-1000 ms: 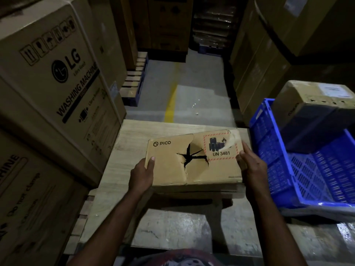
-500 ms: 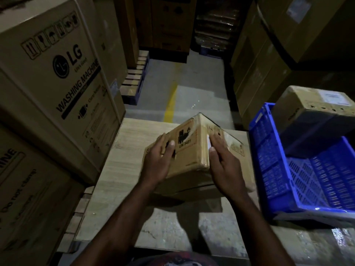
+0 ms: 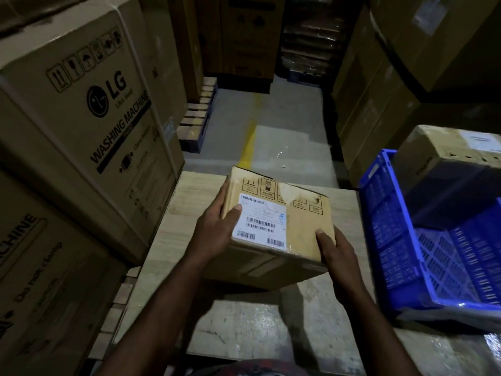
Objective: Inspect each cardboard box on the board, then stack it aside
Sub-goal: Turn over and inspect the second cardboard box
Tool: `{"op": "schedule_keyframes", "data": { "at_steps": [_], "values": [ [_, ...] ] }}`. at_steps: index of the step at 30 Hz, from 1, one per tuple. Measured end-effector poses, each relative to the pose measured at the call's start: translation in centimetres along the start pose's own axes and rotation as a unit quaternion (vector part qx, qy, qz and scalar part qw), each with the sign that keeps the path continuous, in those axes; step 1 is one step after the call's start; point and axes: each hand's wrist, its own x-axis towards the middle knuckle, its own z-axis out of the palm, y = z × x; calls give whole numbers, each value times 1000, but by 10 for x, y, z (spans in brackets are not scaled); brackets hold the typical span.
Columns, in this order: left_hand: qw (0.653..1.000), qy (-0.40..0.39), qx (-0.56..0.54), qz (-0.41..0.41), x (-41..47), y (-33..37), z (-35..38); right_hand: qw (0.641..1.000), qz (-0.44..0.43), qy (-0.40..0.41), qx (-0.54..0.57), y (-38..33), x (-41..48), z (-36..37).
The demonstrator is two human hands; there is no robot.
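A small brown cardboard box (image 3: 303, 226) is lifted above the pale wooden board (image 3: 189, 207), tilted toward me. Its upper face carries a white barcode label and a row of handling symbols. My left hand (image 3: 217, 229) grips the box's left side, thumb on the label. My right hand (image 3: 336, 251) grips the near right corner, thumb on top. The torn side with the UN 3481 mark is turned out of sight.
A blue plastic crate (image 3: 406, 240) stands right of the board with another cardboard box (image 3: 447, 158) resting in it. Large LG washing machine cartons (image 3: 81, 118) wall the left side. More cartons stand at right. A grey floor aisle with a yellow line (image 3: 249, 142) runs ahead.
Both hands have turned the box over: the torn face with the PICO print went from view, and the labelled face now points up. The box is lifted off the board.
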Motion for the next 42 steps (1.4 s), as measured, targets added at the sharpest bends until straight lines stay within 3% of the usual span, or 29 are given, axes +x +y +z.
{"op": "schedule_keyframes", "data": {
  "at_steps": [8, 21, 27, 30, 34, 38, 42],
  "values": [
    [999, 9, -5, -40, -8, -38, 22, 998, -56, 26, 30, -4, 3, -8],
    [999, 11, 35, -27, 15, -37, 16, 989, -123, -35, 74, -15, 1, -15],
    [996, 0, 33, -77, 11, -49, 28, 984, -177, -28, -19, -42, 3, -18],
    [991, 3, 111, -77, 10, -46, 32, 983, -178, -19, -36, -45, 9, -13],
    [978, 5, 209, -3, 12, -27, 34, 981, -177, -61, -49, -47, 12, -1],
    [982, -50, 173, 61, 9, 13, 42, 964, -193, -83, -164, -31, 8, 26],
    [991, -5, 125, 45, 20, 23, 26, 949, -191, -89, -234, 0, 22, 32]
  ]
}}
